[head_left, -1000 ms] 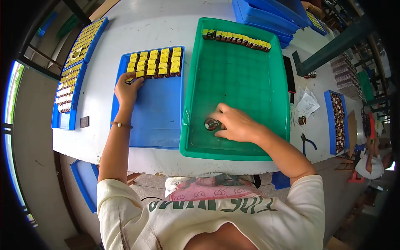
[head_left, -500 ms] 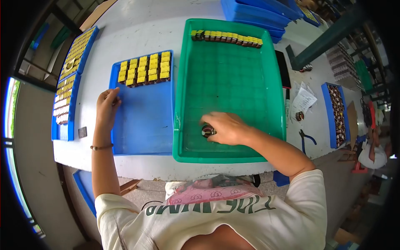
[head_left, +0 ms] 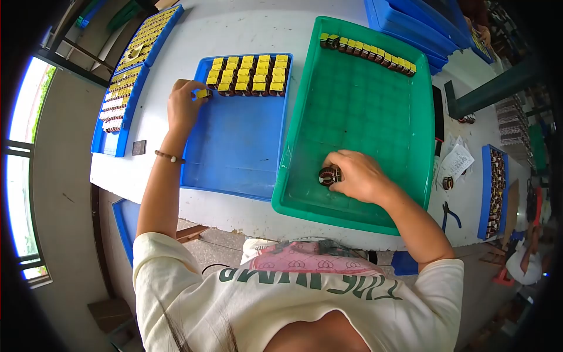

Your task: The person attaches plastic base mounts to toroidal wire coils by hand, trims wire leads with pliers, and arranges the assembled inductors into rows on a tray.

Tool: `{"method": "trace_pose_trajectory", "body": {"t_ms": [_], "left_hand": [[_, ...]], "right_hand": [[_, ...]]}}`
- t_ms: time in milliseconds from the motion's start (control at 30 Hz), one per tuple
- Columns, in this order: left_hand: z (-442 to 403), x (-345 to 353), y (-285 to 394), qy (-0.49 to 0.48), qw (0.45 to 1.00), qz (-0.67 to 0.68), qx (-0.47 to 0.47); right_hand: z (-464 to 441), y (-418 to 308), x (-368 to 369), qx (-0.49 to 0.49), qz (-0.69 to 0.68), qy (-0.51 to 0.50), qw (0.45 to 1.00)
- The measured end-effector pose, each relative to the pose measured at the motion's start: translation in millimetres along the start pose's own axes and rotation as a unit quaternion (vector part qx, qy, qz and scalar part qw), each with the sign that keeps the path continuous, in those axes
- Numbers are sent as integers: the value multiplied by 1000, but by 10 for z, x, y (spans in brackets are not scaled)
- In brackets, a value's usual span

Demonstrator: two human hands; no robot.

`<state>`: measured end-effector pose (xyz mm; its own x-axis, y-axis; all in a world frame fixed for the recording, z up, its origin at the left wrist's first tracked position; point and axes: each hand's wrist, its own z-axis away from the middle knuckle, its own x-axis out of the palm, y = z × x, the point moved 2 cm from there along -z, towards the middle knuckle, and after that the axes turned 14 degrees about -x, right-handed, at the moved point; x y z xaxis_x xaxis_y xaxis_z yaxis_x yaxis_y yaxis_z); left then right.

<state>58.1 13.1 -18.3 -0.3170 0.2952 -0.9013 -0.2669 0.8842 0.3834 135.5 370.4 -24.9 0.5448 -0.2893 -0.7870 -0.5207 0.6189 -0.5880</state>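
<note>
My left hand (head_left: pixel 183 105) is closed on a small coil with a yellow top (head_left: pixel 203 94), over the left rim of the blue tray (head_left: pixel 234 146). Just beyond its fingertips stand several rows of yellow-topped coils (head_left: pixel 242 78), packed close at that tray's far end. Over the near left part of the green tray (head_left: pixel 363 111), the fingers of my right hand (head_left: pixel 360 177) grip a dark round coil (head_left: pixel 329 176), its ring-shaped end facing left. A single line of yellow-topped coils (head_left: pixel 375 54) runs along the far wall of the green tray.
Filled blue trays (head_left: pixel 124 97) lie at the left. Stacked blue trays (head_left: pixel 410 29) stand at the far right, near a green metal post (head_left: pixel 481 97). Right of the green tray are pliers (head_left: pixel 450 215), a paper (head_left: pixel 455 161), a loose coil (head_left: pixel 448 183) and another filled tray (head_left: pixel 494 193).
My left hand has moved toward the tray's far end, and the yellow-topped coil in it now shows clearly. My right hand still holds the round coil. The whole view has shifted.
</note>
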Motion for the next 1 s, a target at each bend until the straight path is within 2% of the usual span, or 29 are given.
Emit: {"method": "trace_pose_trajectory", "body": {"t_ms": [133, 300, 467, 600, 800, 933, 1000], "left_hand": [[-40, 166, -32, 5, 999, 47, -5], [-2, 185, 37, 27, 988, 139, -59], [5, 220, 28, 15, 986, 151, -70], [117, 21, 191, 59, 989, 129, -36], [1, 163, 209, 38, 995, 94, -6], [-94, 210, 225, -9, 996, 59, -63], [-108, 193, 196, -21, 995, 59, -74]], "right_hand": [[19, -26, -75, 7, 5, -9, 1000], [2, -47, -116, 17, 12, 7, 1000], [6, 23, -122, -6, -83, 82, 993], [0, 103, -128, -68, -148, 175, 971], [26, 68, -184, 7, -71, 92, 993], [25, 60, -183, 19, -18, 48, 998], [2, 74, -153, 14, -23, 60, 998]]}}
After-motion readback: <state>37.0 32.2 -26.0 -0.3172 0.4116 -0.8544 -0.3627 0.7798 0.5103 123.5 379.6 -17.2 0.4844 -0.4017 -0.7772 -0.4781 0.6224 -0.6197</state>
